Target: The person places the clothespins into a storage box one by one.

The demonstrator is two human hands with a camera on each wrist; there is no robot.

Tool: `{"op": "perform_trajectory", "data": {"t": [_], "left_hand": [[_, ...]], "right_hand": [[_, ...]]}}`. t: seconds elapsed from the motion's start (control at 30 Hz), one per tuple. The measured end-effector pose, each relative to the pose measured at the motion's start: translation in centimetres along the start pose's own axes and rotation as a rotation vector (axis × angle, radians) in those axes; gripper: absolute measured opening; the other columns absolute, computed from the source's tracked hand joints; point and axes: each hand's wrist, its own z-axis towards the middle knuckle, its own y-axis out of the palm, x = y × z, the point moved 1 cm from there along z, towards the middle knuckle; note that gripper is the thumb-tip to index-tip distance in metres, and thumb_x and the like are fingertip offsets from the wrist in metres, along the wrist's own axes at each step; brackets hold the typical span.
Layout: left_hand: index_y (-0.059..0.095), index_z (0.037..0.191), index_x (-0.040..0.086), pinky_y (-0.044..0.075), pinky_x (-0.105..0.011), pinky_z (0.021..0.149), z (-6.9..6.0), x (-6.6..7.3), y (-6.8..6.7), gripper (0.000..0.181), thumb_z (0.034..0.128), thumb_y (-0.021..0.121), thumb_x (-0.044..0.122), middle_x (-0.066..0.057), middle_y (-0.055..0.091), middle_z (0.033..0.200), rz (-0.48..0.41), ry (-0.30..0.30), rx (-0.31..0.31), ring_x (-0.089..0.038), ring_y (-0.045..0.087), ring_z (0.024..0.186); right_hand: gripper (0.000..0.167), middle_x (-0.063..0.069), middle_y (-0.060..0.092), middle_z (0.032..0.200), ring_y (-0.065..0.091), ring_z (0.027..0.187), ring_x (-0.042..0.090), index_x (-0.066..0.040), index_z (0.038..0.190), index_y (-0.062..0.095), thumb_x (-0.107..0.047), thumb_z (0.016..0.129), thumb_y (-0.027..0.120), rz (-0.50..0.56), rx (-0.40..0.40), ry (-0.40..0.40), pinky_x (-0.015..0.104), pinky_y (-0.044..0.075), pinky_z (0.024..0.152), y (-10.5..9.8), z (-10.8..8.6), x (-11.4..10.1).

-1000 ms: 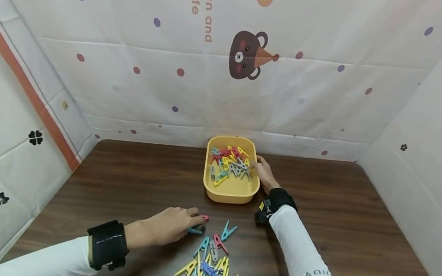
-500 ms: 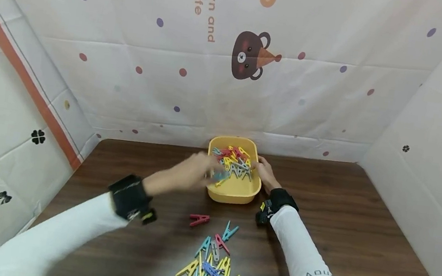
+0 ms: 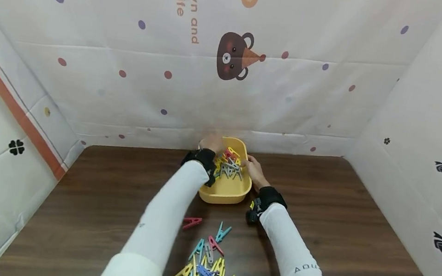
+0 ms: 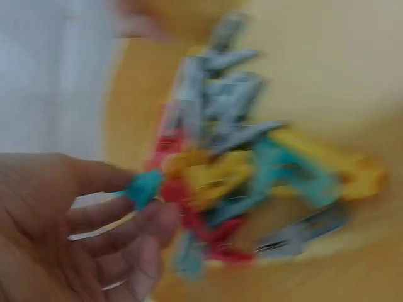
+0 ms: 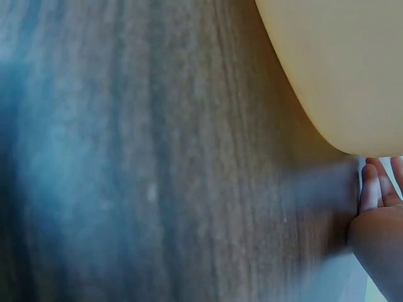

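A yellow plastic tray stands at the back of the table, with a heap of coloured clothespins inside. My left hand is over its back left corner, blurred in the head view. In the left wrist view, thumb and fingers pinch a teal clothespin above the heap. My right hand grips the tray's right rim; the right wrist view shows its fingers at the tray's outer wall.
A loose pile of yellow, teal, red and grey clothespins, a blue clothespin on top, lies at the table's front. A red clothespin lies apart, partly behind the left sleeve. A patterned cloth wall rises right behind the tray.
My left hand has picked up a teal clothespin beside the red one and carried it forward and right, over the tray. The right hand stays on the rim. The head view has shifted slightly.
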Motion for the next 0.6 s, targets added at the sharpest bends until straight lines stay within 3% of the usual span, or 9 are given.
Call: {"op": "perform_trajectory", "data": {"t": [0.13, 0.2, 0.27, 0.43, 0.53, 0.6], "left_hand": [[0.072, 0.104, 0.007, 0.054, -0.039, 0.090, 0.5, -0.8, 2.6, 0.023, 0.0995, 0.056, 0.023, -0.013, 0.069, 0.125, 0.054, -0.081, -0.090, -0.027, 0.065, 0.108], [0.070, 0.099, 0.007, 0.053, -0.041, 0.091, 0.5, -1.1, 2.6, 0.021, 0.0993, 0.057, 0.023, -0.014, 0.069, 0.123, 0.049, -0.092, -0.091, -0.028, 0.065, 0.107], [0.066, 0.085, 0.009, 0.054, -0.041, 0.090, 0.3, -1.3, 2.1, 0.022, 0.0990, 0.056, 0.023, -0.010, 0.069, 0.106, 0.077, -0.062, -0.096, -0.025, 0.063, 0.095], [0.049, 0.067, 0.015, 0.047, -0.040, 0.085, -1.7, -1.0, -1.6, 0.035, 0.1014, 0.053, 0.021, -0.003, 0.050, 0.076, 0.156, 0.088, -0.131, -0.020, 0.047, 0.073], [0.046, 0.071, 0.014, 0.038, -0.041, 0.080, -3.6, -0.5, -4.7, 0.032, 0.1015, 0.055, 0.019, -0.003, 0.046, 0.079, 0.221, 0.165, -0.115, -0.020, 0.044, 0.072], [0.050, 0.075, 0.013, 0.041, -0.040, 0.076, -5.4, -0.1, -6.7, 0.028, 0.1003, 0.059, 0.018, -0.003, 0.050, 0.081, 0.262, 0.226, -0.082, -0.020, 0.046, 0.073]], "right_hand": [[0.060, 0.021, 0.039, 0.156, 0.041, 0.141, 0.036, -0.009, 0.156, 0.035, -0.016, 0.098, 0.044, 0.012, 0.011, -0.003, 0.049, 0.034, 0.118, 0.8, 0.1, 0.1], [0.059, 0.023, 0.039, 0.156, 0.040, 0.142, 0.037, -0.006, 0.156, 0.035, -0.014, 0.098, 0.044, 0.020, 0.009, -0.006, 0.050, 0.033, 0.120, 1.0, -0.3, -0.5], [0.060, 0.022, 0.039, 0.157, 0.040, 0.143, 0.036, -0.007, 0.157, 0.035, -0.014, 0.098, 0.044, 0.019, 0.012, -0.006, 0.050, 0.033, 0.120, 1.0, -0.3, -0.6], [0.063, 0.021, 0.036, 0.159, 0.038, 0.146, 0.036, -0.008, 0.159, 0.031, -0.017, 0.097, 0.043, 0.009, 0.020, 0.017, 0.048, 0.033, 0.121, 0.5, 0.0, -0.2], [0.063, 0.021, 0.036, 0.159, 0.037, 0.146, 0.036, -0.008, 0.158, 0.032, -0.017, 0.096, 0.043, -0.003, 0.023, 0.023, 0.048, 0.033, 0.121, 0.3, -0.1, -0.1], [0.063, 0.021, 0.036, 0.159, 0.038, 0.145, 0.035, -0.008, 0.158, 0.033, -0.017, 0.096, 0.043, -0.008, 0.024, 0.022, 0.048, 0.033, 0.120, 0.3, -0.1, 0.0]]}}
